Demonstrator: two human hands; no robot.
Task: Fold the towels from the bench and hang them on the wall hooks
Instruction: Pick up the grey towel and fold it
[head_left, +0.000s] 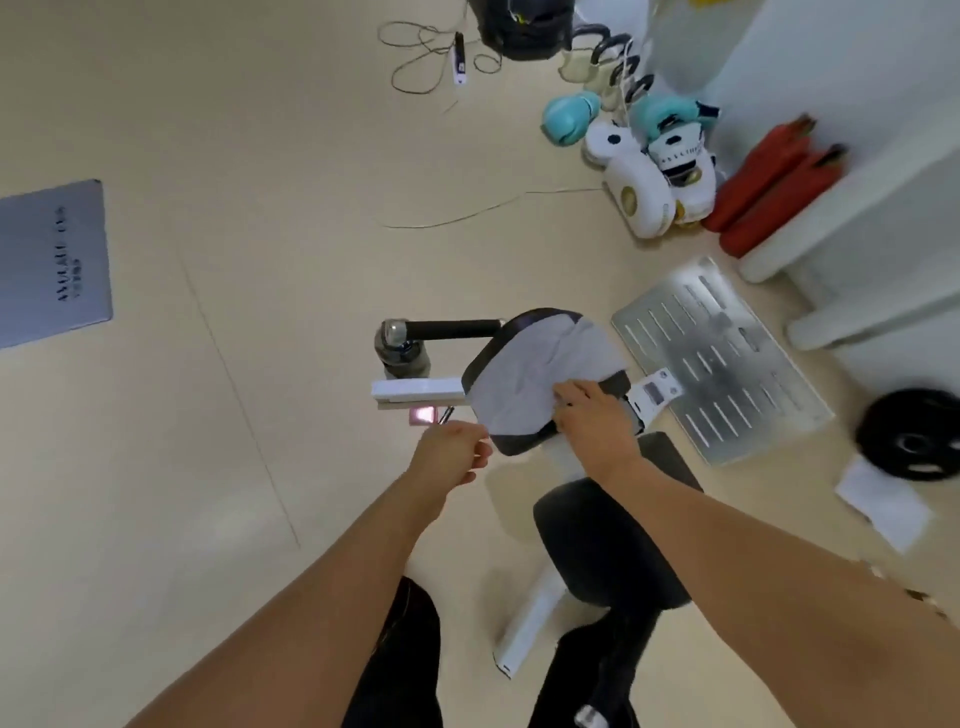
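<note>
Grey towel (540, 379) draped over black padded tabletop (519, 447) at scene centre, covering most of pad. Right hand (592, 410) rests on towel's near right edge, fingers curled onto cloth, appears to grip it. Left hand (452, 452) just left of pad, near towel's near left corner, fingers curled; whether it pinches cloth cannot tell. Far right on floor: boxing gloves (569, 117), red bags (769, 192), metal plate (722, 358), black weight disc (914, 436). No containers visible.
</note>
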